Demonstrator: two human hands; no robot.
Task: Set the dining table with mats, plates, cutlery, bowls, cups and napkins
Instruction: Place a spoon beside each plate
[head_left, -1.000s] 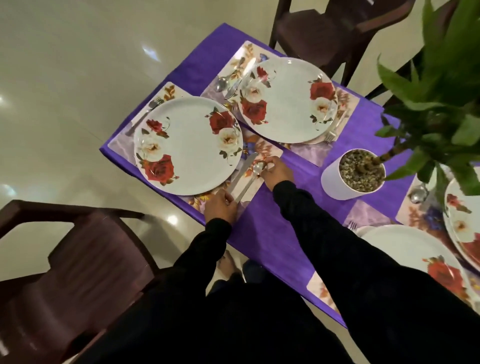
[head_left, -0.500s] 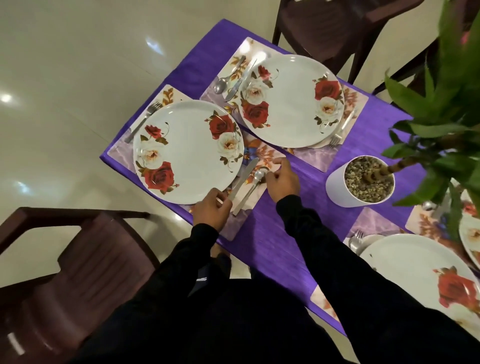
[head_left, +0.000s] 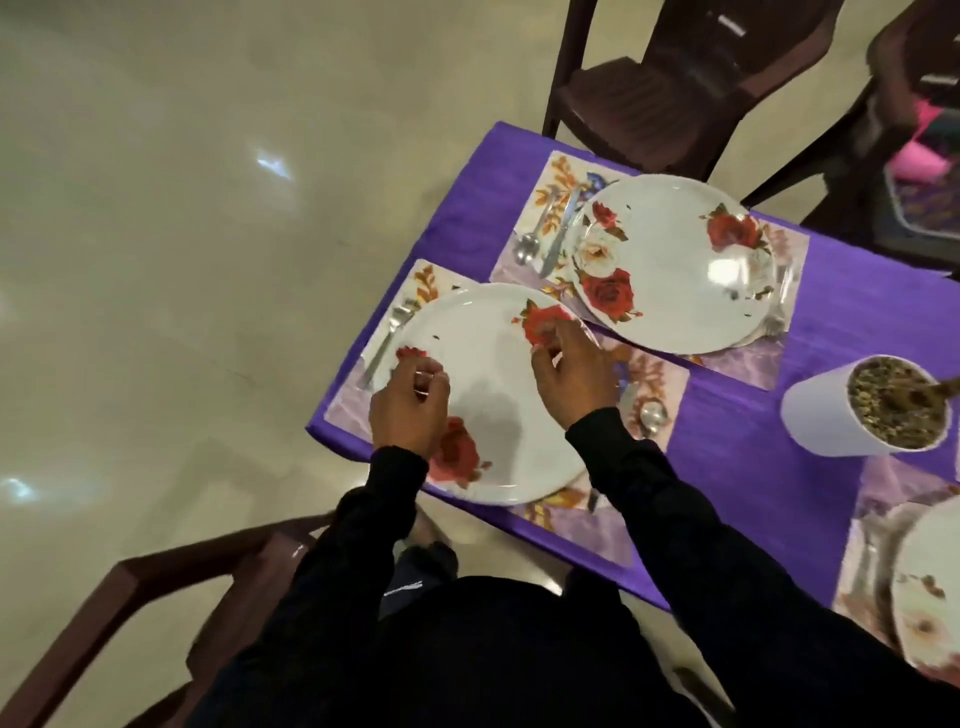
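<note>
Hovering hands: left hand (head_left: 410, 410) and right hand (head_left: 571, 379) over near plate (head_left: 498, 395), fingers loosely curled, holding nothing.
Plate: on floral mat (head_left: 649, 384), table (head_left: 727, 467) corner.
Cutlery: fork (head_left: 389, 332) left of plate, spoon (head_left: 652, 415) right.
Beyond: second plate (head_left: 670, 260); white pot (head_left: 852, 410).
</note>
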